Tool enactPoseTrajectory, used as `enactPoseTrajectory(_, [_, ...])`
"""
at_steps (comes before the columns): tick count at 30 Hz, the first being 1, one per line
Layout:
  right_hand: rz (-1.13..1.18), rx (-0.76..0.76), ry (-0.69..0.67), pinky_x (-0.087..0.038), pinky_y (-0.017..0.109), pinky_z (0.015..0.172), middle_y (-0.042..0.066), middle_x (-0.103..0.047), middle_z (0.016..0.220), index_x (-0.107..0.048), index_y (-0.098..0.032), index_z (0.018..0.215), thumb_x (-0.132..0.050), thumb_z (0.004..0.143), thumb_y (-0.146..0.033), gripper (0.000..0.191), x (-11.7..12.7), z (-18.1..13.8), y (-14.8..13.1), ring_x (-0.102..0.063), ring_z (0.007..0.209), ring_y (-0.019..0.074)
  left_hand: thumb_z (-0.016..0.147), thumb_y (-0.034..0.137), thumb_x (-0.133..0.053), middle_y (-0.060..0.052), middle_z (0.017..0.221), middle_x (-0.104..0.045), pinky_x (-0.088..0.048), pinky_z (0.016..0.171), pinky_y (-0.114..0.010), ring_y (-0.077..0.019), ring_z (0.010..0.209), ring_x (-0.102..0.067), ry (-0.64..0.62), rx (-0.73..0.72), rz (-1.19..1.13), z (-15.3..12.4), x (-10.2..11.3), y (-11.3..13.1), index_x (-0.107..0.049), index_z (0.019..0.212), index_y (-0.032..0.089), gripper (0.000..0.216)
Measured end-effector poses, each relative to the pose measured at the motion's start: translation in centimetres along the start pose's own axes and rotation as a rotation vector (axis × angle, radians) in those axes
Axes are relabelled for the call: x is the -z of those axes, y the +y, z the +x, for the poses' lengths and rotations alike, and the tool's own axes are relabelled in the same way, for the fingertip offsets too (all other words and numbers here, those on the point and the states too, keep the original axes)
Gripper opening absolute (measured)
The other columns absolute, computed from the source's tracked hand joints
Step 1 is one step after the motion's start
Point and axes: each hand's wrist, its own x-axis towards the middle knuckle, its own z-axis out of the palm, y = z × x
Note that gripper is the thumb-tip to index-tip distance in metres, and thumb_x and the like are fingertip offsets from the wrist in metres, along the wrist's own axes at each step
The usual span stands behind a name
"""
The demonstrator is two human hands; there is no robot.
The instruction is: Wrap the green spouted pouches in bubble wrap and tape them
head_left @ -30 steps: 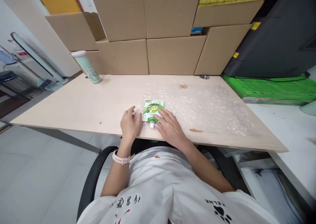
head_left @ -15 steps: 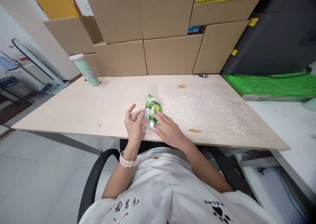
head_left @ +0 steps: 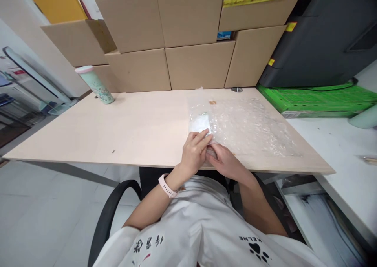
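A sheet of bubble wrap (head_left: 250,125) lies across the right half of the table, its left part folded over a small pouch (head_left: 202,121). Through the clear layers the pouch looks whitish with a hint of green at its far end. My left hand (head_left: 194,149) rests on the near end of the covered pouch, its fingers stretched out and pressing down. Close against it, my right hand (head_left: 225,161) has its fingers curled on the near edge of the wrap. The fingertips overlap, so the wrap between them is partly hidden.
Cardboard boxes (head_left: 196,66) line the table's back edge. A mint-green tumbler (head_left: 97,86) stands at the back left of the wooden table (head_left: 141,133). To the right are a green crate (head_left: 318,100), a large dark case (head_left: 321,47) and a white side desk (head_left: 330,141).
The pouch, bare with its green printed front showing, is now under bubble wrap and farther right. Both hands have moved right and come together. The camera view has shifted slightly.
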Motion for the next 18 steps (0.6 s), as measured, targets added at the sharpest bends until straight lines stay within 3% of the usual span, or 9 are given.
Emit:
enactPoseTrajectory(6, [-0.138, -0.016, 0.040, -0.057, 0.050, 0.076, 0.006, -0.067, 0.095, -0.065, -0.031, 0.095, -0.049, 0.096, -0.027, 0.017, 3.3, -2.0, -0.6, -0.067, 0.090, 0.0290, 0.093, 0.017, -0.047, -0.008, 0.117, -0.072, -0.055, 0.090, -0.045, -0.0258, 0.099, -0.063, -0.196, 0.048, 0.026, 0.3, -1.6, 0.5, -0.074, 0.104, 0.027, 0.030])
enactPoseTrajectory(10, [-0.145, -0.087, 0.291, -0.056, 0.048, 0.069, 0.004, -0.070, 0.091, -0.068, -0.036, 0.095, -0.047, 0.099, -0.033, 0.021, 4.9, -2.6, -2.2, -0.067, 0.081, 0.0274, 0.091, 0.011, -0.045, -0.005, 0.110, -0.072, -0.055, 0.091, -0.042, -0.0242, 0.096, -0.063, -0.350, 0.038, 0.146, 0.7, -1.6, 1.1, -0.074, 0.089, 0.028, 0.034])
enactPoseTrajectory(12, [-0.109, -0.080, 0.381, -0.056, 0.048, 0.074, 0.004, -0.070, 0.097, -0.068, -0.037, 0.098, -0.046, 0.099, -0.033, 0.022, 4.7, -2.2, -2.6, -0.067, 0.088, 0.0275, 0.092, 0.009, -0.043, -0.003, 0.110, -0.073, -0.055, 0.089, -0.042, -0.0241, 0.095, -0.063, -0.395, 0.014, 0.196, 0.9, -1.6, 1.5, -0.074, 0.088, 0.029, 0.037])
enactPoseTrajectory(15, [-0.066, -0.043, 0.322, -0.054, 0.051, 0.088, 0.005, -0.068, 0.107, -0.067, -0.038, 0.110, -0.041, 0.100, -0.032, 0.028, 3.4, -1.2, -1.6, -0.064, 0.104, 0.0283, 0.091, 0.007, -0.043, -0.001, 0.110, -0.073, -0.054, 0.087, -0.042, -0.0242, 0.096, -0.064, -0.426, 0.010, 0.207, 0.8, -1.3, 1.8, -0.075, 0.091, 0.032, 0.041])
enactPoseTrajectory(18, [-0.088, -0.045, 0.238, -0.051, 0.056, 0.094, 0.009, -0.065, 0.110, -0.065, -0.035, 0.117, -0.037, 0.100, -0.033, 0.033, 1.9, -0.4, 0.2, -0.062, 0.108, 0.0307, 0.092, 0.009, -0.045, 0.004, 0.120, -0.071, -0.053, 0.093, -0.041, -0.0228, 0.106, -0.064, -0.436, 0.042, 0.076, 0.0, -0.1, 1.6, -0.074, 0.099, 0.038, 0.041])
